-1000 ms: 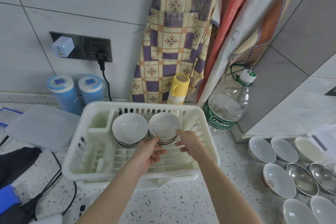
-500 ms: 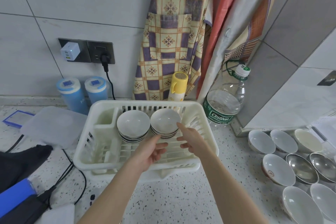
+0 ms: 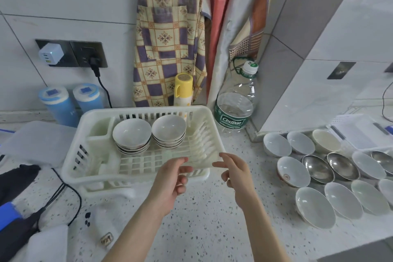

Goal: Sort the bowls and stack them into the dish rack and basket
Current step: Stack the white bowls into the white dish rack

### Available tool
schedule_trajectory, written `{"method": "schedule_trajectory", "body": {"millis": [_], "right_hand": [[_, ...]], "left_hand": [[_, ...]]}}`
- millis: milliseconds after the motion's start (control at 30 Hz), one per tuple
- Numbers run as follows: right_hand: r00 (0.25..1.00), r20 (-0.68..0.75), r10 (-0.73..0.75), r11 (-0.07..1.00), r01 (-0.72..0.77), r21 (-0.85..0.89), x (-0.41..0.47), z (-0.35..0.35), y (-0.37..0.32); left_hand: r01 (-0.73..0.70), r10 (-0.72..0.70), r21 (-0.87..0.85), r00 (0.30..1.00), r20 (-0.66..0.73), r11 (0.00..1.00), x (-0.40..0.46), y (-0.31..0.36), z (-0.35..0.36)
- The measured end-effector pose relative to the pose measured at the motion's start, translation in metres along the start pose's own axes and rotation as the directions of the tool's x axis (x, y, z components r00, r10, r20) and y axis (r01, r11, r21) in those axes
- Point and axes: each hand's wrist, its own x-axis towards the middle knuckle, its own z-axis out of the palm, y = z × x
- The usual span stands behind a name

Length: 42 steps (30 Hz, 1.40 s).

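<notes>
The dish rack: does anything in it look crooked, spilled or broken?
Nothing stands out. Two bowl stacks sit upright side by side in the dish rack, with no visible chips or spills.

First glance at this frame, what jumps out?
Two stacks of white ceramic bowls sit side by side at the back of the white plastic dish rack at centre. Both bare hands, left and right, hover empty over its front rim. A spread of loose white and steel bowls covers the speckled counter at right.
</notes>
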Motion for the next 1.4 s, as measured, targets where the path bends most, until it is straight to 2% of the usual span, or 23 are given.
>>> {"method": "schedule_trajectory", "body": {"millis": [133,433,533,633,700,767,833,900,967,1033,1267,1400], "right_hand": [[1.000,-0.022,0.009,1.000,-0.009,0.013,0.002,-0.045,0.008],[0.991,-0.124,0.042,0.997,-0.033,0.070,0.025,-0.185,0.033],[0.987,-0.146,0.061,0.993,-0.046,0.107,0.032,-0.227,0.043],[0.981,-0.173,0.089,0.995,-0.078,0.068,0.034,-0.267,0.056],[0.974,-0.193,0.116,0.992,-0.103,0.072,0.030,-0.290,0.069],[0.964,-0.225,0.142,0.988,-0.123,0.093,0.023,-0.307,0.085],[0.929,-0.332,0.163,0.984,-0.129,0.124,0.015,-0.317,0.101],[0.855,-0.477,0.202,0.977,-0.142,0.159,0.011,-0.325,0.117],[0.782,-0.558,0.279,0.957,-0.178,0.229,0.009,-0.331,0.128],[0.752,-0.581,0.311,0.947,-0.196,0.254,0.010,-0.337,0.135],[0.729,-0.647,0.221,0.975,-0.187,0.122,0.019,-0.344,0.140],[0.670,-0.670,0.319,0.947,-0.258,0.192,0.016,-0.350,0.152]], "left_hand": [[0.032,-0.036,0.065,0.998,0.046,0.997,-0.006,-0.031,0.046],[0.192,-0.196,0.240,0.981,-0.008,0.952,0.008,-0.122,0.172],[0.236,-0.252,0.396,0.968,-0.011,0.887,0.014,-0.156,0.209],[0.199,-0.254,0.586,0.967,0.012,0.785,0.017,-0.186,0.236],[0.198,-0.268,0.642,0.963,0.013,0.741,0.017,-0.203,0.247],[0.220,-0.289,0.636,0.957,0.005,0.739,0.018,-0.215,0.257],[0.222,-0.301,0.616,0.953,0.027,0.756,0.021,-0.222,0.266],[0.203,-0.303,0.618,0.951,0.060,0.760,0.025,-0.227,0.273],[0.189,-0.299,0.637,0.952,0.069,0.747,0.029,-0.231,0.276],[0.196,-0.308,0.640,0.949,0.067,0.742,0.032,-0.237,0.276],[0.260,-0.354,0.545,0.933,0.073,0.797,0.038,-0.250,0.277],[0.278,-0.352,0.464,0.933,0.079,0.841,0.040,-0.254,0.277]]}}
